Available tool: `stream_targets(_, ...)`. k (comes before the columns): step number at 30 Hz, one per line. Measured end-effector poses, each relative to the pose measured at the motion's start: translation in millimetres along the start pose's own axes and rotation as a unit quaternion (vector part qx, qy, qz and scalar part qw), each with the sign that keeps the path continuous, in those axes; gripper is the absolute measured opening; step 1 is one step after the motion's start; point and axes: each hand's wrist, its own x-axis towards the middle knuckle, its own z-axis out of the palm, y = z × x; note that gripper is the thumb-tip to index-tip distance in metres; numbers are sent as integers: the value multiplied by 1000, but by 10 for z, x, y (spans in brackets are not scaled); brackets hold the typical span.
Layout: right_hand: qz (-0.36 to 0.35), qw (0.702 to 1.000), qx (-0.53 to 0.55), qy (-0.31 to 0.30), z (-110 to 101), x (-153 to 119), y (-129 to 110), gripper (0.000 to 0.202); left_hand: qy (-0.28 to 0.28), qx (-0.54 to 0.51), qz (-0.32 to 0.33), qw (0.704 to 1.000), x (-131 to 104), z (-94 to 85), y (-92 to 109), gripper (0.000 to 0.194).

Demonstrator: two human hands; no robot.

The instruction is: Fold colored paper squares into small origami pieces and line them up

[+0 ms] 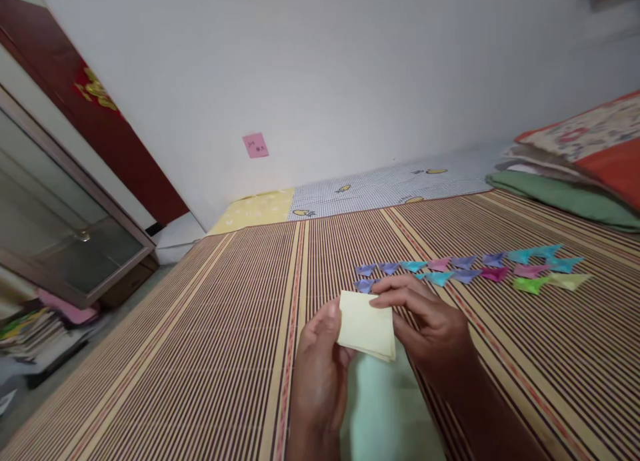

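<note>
A pale yellow folded paper square [367, 324] is held between both hands, its layers showing along the lower edge. My left hand [323, 361] grips its left side, thumb at the edge. At the upper right, my right hand [427, 324] has fingertips on the face of the paper, with the thumb at or behind its right edge. Under the paper lies a pale green surface [385, 407]. Beyond the hands, several small folded paper pieces in purple, blue, pink and green [493, 274] stand in two rows on the striped mat [240, 327].
A pink note [255, 145] is on the white wall. Folded bedding [575, 174] is piled at the right, and patterned cloth [360, 191] runs along the wall. At the left are a glass-panelled door [55, 207] and stacked papers [30, 334].
</note>
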Motion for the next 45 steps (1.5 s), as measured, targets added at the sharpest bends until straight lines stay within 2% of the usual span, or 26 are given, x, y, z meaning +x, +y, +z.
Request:
stream_targets(3,27,999,23,-34,-46,7,-14,25,11,21,10,1000,25,-86,-26,50)
stream_targets(5,95,993,55,-46,-81,14,-34,24,18,51,26,998,43,-155,-52,46)
stream_targets(8,235,964,113,-59,-97,19,-69,24,-8,121,42,992,46,-209,-65,43)
stream_targets(11,293,940,142,-102,-73,19,-89,23,-39,172,64,982,23,-180,-47,44)
stream_targets(13,294,937,150,-113,-57,19,-92,23,-34,173,70,982,13,-144,-38,47)
stream_targets(16,290,939,162,-85,-58,22,-91,24,-23,161,48,986,20,-124,-42,46)
stream_targets(20,278,950,136,-45,-73,29,-97,22,-66,189,25,980,33,-140,-53,30)
stream_targets(26,247,958,135,-51,-51,38,-136,21,-98,278,57,954,-25,-85,-50,16)
stream_targets(30,284,942,171,-51,-61,38,-142,29,-99,251,56,961,-48,-77,-61,25)
stream_targets(32,294,938,176,-46,-74,38,-141,31,-99,238,65,964,-58,-84,-55,21)
stream_targets(35,286,943,164,-45,-88,44,-147,31,-96,274,89,953,-79,-77,-27,13)
stream_targets(38,260,956,128,-39,-91,55,-163,30,-100,302,108,942,-96,-45,-4,19)
stream_targets(42,179,982,59,-21,-79,72,-186,25,-89,290,94,948,-100,-26,-28,23)
stream_targets(45,154,987,45,-25,-74,75,-192,24,-80,329,100,936,-99,-54,-57,29)
